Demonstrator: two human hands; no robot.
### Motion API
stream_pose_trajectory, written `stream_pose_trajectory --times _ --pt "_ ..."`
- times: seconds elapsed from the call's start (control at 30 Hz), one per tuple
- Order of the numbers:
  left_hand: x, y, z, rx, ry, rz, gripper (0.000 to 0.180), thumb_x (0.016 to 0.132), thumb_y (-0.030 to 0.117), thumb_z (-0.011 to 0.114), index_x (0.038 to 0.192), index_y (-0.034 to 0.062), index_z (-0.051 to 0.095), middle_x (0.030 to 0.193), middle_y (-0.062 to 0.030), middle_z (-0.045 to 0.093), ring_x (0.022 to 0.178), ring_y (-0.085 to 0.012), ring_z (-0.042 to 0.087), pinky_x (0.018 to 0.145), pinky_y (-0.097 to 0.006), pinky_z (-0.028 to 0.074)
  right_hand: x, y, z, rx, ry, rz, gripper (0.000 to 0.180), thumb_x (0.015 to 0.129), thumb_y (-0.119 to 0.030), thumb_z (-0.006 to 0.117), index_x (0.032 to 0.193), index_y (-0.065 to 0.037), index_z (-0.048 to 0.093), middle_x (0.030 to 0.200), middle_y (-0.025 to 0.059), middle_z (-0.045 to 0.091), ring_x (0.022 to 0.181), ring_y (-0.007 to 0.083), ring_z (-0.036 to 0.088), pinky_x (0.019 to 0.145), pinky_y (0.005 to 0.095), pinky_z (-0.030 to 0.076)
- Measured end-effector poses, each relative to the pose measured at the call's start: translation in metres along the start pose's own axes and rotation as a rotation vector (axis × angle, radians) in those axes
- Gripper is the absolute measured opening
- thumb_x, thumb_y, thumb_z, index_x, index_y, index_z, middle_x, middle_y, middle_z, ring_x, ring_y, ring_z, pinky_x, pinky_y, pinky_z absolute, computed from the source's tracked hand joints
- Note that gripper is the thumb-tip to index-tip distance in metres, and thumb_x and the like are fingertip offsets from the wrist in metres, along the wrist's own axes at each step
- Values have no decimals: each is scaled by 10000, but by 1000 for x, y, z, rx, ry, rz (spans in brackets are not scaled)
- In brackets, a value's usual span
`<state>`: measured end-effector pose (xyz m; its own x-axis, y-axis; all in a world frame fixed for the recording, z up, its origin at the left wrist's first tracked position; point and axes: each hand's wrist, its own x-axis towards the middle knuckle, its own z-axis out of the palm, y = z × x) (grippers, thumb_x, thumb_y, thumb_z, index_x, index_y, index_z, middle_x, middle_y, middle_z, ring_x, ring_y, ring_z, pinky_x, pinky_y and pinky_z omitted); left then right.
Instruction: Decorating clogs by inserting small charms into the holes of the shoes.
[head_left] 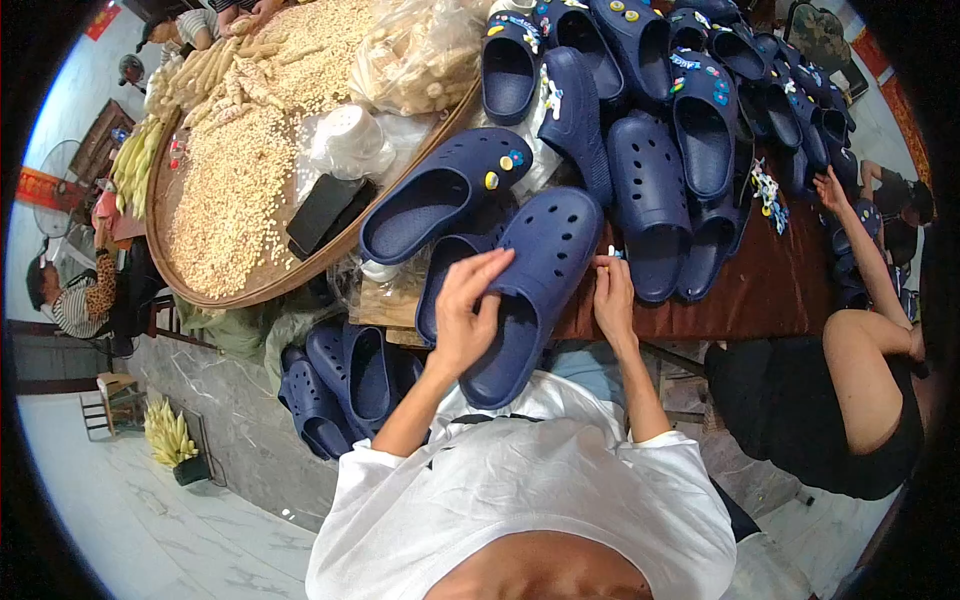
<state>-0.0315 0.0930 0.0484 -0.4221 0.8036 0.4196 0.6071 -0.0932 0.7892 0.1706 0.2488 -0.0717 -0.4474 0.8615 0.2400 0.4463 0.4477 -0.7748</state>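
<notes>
My left hand point(466, 312) is closed around the opening of a navy blue clog point(550, 245) with round holes in its upper, tilted just above the table edge. No charms show on that upper. To its right, my right hand point(614, 305) pinches a small white-and-blue shoe charm point(614, 253), partly hidden by the fingertips. Beyond the held clog lies another navy clog point(425, 205) with yellow and blue charms. A plain clog point(648, 200) rests on the table past my right hand.
A round woven tray point(160, 255) with corn kernels, a black phone point(325, 215) and a white cup point(352, 135) stands left. Charms point(768, 197) lie on the brown tabletop point(770, 285). More clogs point(370, 375) sit below left. Another person's arm point(865, 235) reaches in at right.
</notes>
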Motion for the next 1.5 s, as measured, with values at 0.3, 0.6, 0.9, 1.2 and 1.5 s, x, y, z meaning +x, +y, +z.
stream_pose_trajectory --times 0.3,0.6,0.9,1.2,1.5 --pt "131 13 -74 169 30 250 434 801 -88 519 1194 45 646 1123 -171 661 1066 -338 622 934 -372 474 20 5 25 -189 57 -122 380 895 -1 538 1273 -14 498 1297 237 425 1220 436 424 1041 510 350" --pt "241 -70 -88 369 -128 218 329 916 16 563 1206 123 678 1067 -165 654 972 -281 627 884 -332 465 0 1 32 -216 102 -216 371 853 7 575 1222 -16 538 1242 221 460 1216 417 437 1043 510 354" --pt "260 -108 -86 481 -93 153 349 862 110 614 1208 86 658 1034 -203 684 963 -389 642 865 -450 496 -2 3 34 -217 133 -242 287 876 -26 567 1162 -29 587 1181 193 513 1126 381 486 997 476 387" --pt "130 -31 -65 238 143 237 277 876 -31 591 1130 32 683 1023 -113 692 876 -172 652 755 -287 513 8 -12 32 -149 117 -195 190 887 -31 565 1067 -26 626 1060 162 578 1006 342 559 887 438 436" --pt "74 -61 -15 281 21 46 320 847 121 688 1146 18 637 1013 -151 663 935 -322 616 812 -391 489 101 -104 53 352 -72 -175 300 906 -82 624 1197 -29 575 1109 150 568 1000 321 595 899 387 488"
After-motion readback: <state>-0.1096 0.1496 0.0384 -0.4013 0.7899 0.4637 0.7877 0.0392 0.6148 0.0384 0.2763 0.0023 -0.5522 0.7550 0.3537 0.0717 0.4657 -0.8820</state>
